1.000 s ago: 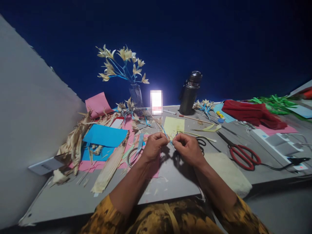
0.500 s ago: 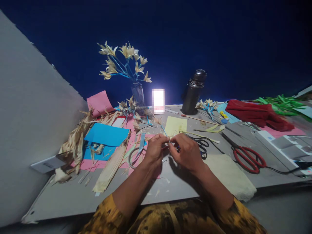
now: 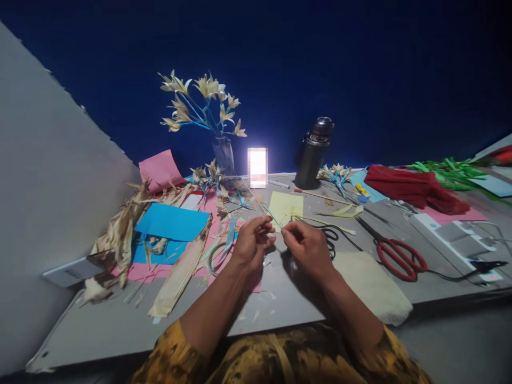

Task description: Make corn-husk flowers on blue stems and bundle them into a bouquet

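My right hand [image 3: 306,246] is closed, its thumb and fingers pinching the lower end of a thin blue-wrapped flower stem [image 3: 273,214]. The stem slants up and away to the left; its pale tip is hard to make out against the table. Just left of it is my left hand [image 3: 251,242], palm turned inward, fingers loosely bent and apart, with nothing visible in them. A yellow paper square [image 3: 287,205] lies beyond my fingertips. Beside my left wrist rests a roll of tape [image 3: 212,261]. Black-handled scissors [image 3: 331,234] lie partly hidden behind my right hand.
Dried husks [image 3: 120,229], blue paper [image 3: 174,221] and pink paper cover the left side. At the back stand a vase [image 3: 223,154] of pale flowers, a glowing light [image 3: 258,166] and a dark flask [image 3: 314,154]. Red-handled scissors [image 3: 402,258], folded cloth [image 3: 370,285] and a power strip [image 3: 440,242] lie right.
My left hand has come away from the stem and its fingers have loosened. My right hand still pinches the stem, slightly farther right. The whole view has shifted a little.
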Demonstrator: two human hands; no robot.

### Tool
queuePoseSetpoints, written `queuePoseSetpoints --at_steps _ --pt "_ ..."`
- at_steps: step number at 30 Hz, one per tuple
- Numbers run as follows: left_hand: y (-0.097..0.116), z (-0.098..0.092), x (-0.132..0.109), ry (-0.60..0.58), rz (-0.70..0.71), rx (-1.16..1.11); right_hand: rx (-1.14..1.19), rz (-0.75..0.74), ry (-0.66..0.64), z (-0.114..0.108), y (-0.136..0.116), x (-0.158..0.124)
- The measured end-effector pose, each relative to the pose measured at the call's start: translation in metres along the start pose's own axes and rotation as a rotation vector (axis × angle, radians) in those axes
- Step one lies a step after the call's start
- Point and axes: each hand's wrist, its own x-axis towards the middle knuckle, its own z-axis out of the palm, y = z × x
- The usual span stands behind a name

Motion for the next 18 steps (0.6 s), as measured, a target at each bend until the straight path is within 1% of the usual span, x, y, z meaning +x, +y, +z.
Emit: queuePoseSetpoints --at_steps 2,4,6,8,10,13,15,18 --pt "0.002 0.001 -0.002 -0.072 0.002 0.031 0.21 0.141 -0.061 -0.006 -0.001 0.0" --pt "0.003 0.003 -0.004 -0.135 0.012 0.078 0.359 0.223 -0.108 -0.009 -0.002 0.0" --pt "0.002 0.004 -0.005 -0.157 0.038 0.111 0.418 0.245 -0.114 -0.011 -0.003 -0.002" --pt "0.002 0.005 -0.005 -0.138 0.073 0.127 0.389 0.228 -0.102 -0.011 -0.004 -0.005" --pt "0.002 0.006 -0.004 -0.1 0.094 0.12 0.293 0.161 -0.07 -0.011 -0.005 -0.008" --pt "0.0 0.005 -0.003 -0.053 0.1 0.11 0.093 -0.023 -0.026 -0.009 -0.004 -0.012" --pt "-0.002 0.004 -0.001 -0.039 0.105 0.122 -0.029 -0.145 -0.021 -0.007 -0.002 -0.013" --pt "-0.006 0.004 0.0 -0.035 0.136 0.129 -0.138 -0.247 -0.022 -0.003 0.0 -0.015"
